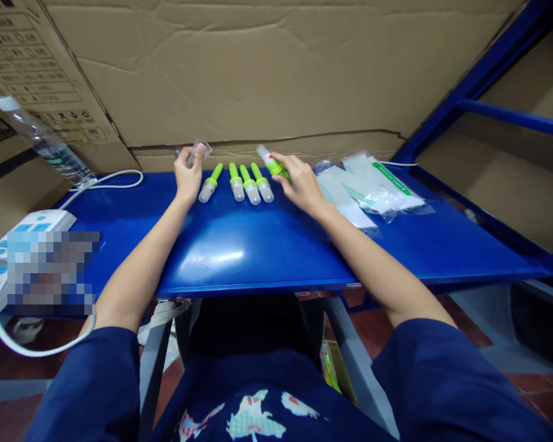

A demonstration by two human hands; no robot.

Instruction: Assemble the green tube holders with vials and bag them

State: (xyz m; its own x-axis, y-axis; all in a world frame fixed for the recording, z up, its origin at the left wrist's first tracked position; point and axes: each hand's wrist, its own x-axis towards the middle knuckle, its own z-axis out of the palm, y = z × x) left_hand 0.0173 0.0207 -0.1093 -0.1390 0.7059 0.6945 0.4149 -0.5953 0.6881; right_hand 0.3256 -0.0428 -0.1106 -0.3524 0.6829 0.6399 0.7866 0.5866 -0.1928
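Note:
My left hand (190,172) pinches a small clear plastic cap (201,149) above the far left of the table. In my right hand (301,184) is a lime-green brush (274,166), possibly a basting brush, its pale end pointing up and left; my fingers hide its rest. Between the hands lie several similar green-handled pieces with clear caps over their near ends: one apart on the left (211,184), and a close group (249,185) in the middle. What sits inside the caps is too small to make out.
Clear plastic packets (373,184) with white and green inserts lie right of my right hand. On the left are a water bottle (50,144), a white power strip (32,227) with cables, and a pixelated patch. A cardboard wall (276,73) closes off the blue table's (258,245) back.

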